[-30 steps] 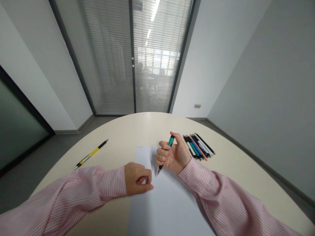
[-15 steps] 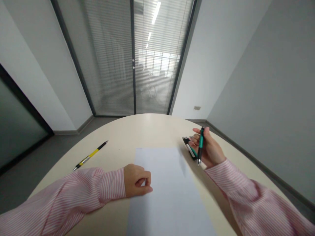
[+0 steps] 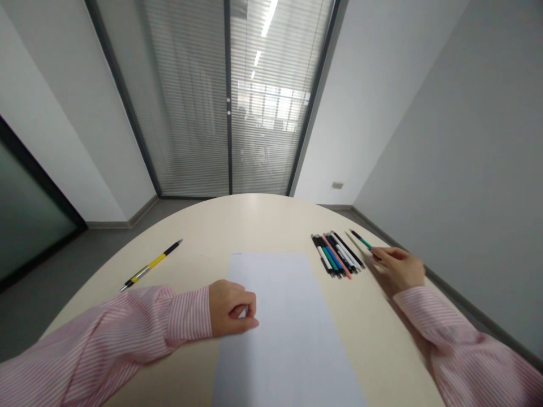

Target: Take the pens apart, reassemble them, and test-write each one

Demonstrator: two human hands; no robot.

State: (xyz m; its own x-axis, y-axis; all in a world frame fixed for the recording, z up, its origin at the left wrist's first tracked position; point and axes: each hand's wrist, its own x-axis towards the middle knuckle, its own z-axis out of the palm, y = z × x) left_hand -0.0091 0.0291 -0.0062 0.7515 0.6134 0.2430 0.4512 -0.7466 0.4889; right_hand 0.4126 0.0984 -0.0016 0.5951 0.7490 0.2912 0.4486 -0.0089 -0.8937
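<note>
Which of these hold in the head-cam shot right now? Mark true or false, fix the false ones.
1. The right hand is empty. False: it holds a teal-and-black pen.
2. The left hand rests curled at the left edge of the white paper sheet. True.
3. The bundle of pens lies on the paper. False: it lies on the table, by the paper's right edge.
4. A yellow-and-black pen lies left of the paper, not touching it. True.

Surface: cream rounded tabletop [image 3: 271,226] | Centre: white sheet of paper [image 3: 292,345] lying flat, running toward the near edge | Left of sheet: yellow-and-black pen [image 3: 151,264], lying diagonally, well apart | Right of sheet: row of pens [image 3: 337,254], side by side, near
</note>
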